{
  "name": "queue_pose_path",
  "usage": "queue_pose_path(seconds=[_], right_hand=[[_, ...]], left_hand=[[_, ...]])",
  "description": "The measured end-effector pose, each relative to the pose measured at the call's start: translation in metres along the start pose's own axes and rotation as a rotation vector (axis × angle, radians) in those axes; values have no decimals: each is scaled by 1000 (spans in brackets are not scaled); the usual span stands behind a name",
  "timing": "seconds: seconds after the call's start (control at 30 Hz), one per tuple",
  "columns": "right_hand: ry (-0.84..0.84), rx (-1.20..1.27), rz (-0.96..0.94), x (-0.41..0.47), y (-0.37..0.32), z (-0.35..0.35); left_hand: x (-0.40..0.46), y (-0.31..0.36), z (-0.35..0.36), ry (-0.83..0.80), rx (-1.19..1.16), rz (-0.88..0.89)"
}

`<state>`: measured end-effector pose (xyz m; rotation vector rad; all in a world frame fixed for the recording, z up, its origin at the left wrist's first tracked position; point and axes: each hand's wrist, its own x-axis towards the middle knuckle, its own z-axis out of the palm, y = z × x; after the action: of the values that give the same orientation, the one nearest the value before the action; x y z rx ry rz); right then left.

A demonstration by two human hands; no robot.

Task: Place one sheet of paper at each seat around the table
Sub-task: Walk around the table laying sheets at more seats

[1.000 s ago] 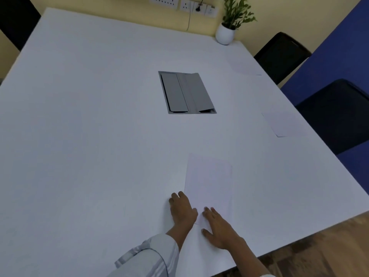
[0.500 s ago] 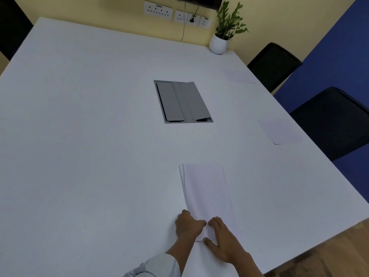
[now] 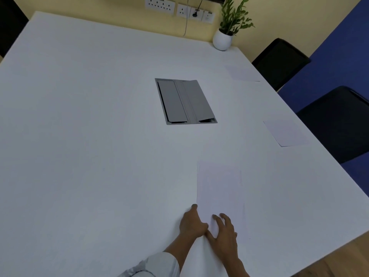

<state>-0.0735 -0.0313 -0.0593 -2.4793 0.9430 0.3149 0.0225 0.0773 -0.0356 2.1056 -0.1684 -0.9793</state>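
On the smooth white table (image 3: 89, 136), left hand (image 3: 192, 223) and right hand (image 3: 224, 234) press flat, fingers spread, on rectangular paper (image 3: 219, 188).

The single head-worn camera looked forward and steeply down from the near edge of the white table (image 3: 89, 136). Its wide lens took in the far wall sockets (image 3: 159, 4) and chairs (image 3: 279, 60) along the right side.

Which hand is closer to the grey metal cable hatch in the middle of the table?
Left hand, slightly: it lies nearer the grey metal cable hatch; the right hand lies further right and further back.
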Motion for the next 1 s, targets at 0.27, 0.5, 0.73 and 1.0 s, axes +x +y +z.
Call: queue_pose_path(seconds=[0.27,0.5,0.73,1.0], right_hand=[[-24,44,-46,10,6,-11],[254,203,412,21,27,-37],[217,285,463,40,56,-60],[154,178,480,46,64,-69]], left_hand=[[1,-2,14,10,361,85],[7,-10,17,11,594,181],[6,-13,19,14,580,198],[3,-12,19,40,582,205]])
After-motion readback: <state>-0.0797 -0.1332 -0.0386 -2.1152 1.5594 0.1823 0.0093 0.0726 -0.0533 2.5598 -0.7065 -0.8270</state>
